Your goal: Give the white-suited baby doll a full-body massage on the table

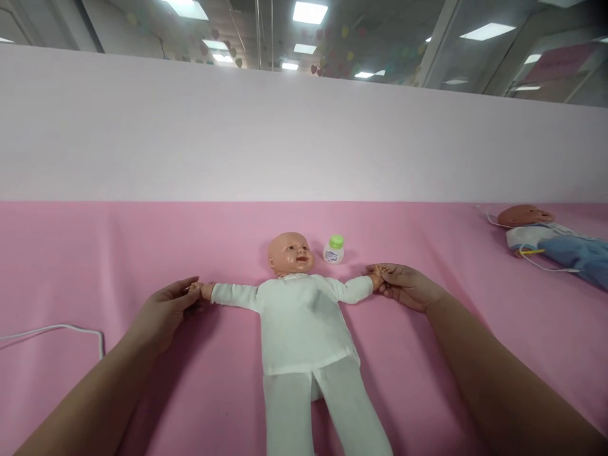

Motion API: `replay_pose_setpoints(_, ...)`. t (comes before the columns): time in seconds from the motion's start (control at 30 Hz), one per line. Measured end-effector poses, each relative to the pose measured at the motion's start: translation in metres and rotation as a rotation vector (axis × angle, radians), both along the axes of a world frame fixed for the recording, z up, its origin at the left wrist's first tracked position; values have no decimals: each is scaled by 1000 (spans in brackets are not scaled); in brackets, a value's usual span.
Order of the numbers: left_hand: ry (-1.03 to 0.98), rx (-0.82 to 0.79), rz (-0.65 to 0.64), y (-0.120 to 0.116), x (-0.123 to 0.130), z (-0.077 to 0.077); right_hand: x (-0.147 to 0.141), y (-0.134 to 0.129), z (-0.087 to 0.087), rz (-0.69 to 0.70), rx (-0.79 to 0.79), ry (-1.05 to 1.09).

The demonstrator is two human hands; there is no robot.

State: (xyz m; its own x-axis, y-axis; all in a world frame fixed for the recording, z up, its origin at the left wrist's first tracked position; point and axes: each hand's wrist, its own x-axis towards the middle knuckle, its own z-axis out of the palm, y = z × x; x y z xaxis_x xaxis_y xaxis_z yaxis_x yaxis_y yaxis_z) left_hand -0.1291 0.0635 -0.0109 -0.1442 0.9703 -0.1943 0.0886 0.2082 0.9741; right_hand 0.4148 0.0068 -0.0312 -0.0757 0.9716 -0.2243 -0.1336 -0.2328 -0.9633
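One plastic doll (304,323) in white clothes is laid on pink cloth (142,253), its two tiny hands (207,291) pinched by the left hand (166,310) and right hand (408,286). Beside its head, one small green-lidded white jar (334,251) is set, inside hidden. Far right, one blue-dressed doll (570,250) is laid.

doll head (287,253): glossy smooth plastic | doll suit (306,323): matt cloth | jar (333,251): plastic
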Motion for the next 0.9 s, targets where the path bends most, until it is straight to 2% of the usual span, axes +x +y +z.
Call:
replay_pose_setpoints(0.23, 76, 58, -87, 1, -2, -2, -2, -1, -1, -28, 63, -71)
replay_pose_setpoints(0.5, 200, 64, 22, -8, 9, 5, -4, 4, -7, -19, 90, -131)
replay_pose_setpoints(0.73, 12, 48, 52, -3, 11, 1, 0, 14, -17, -72, 57, -72)
replay_pose_setpoints(0.9, -160, 40, 30, -1, 6, -3, 9, 13, -13, 76, 5, 51)
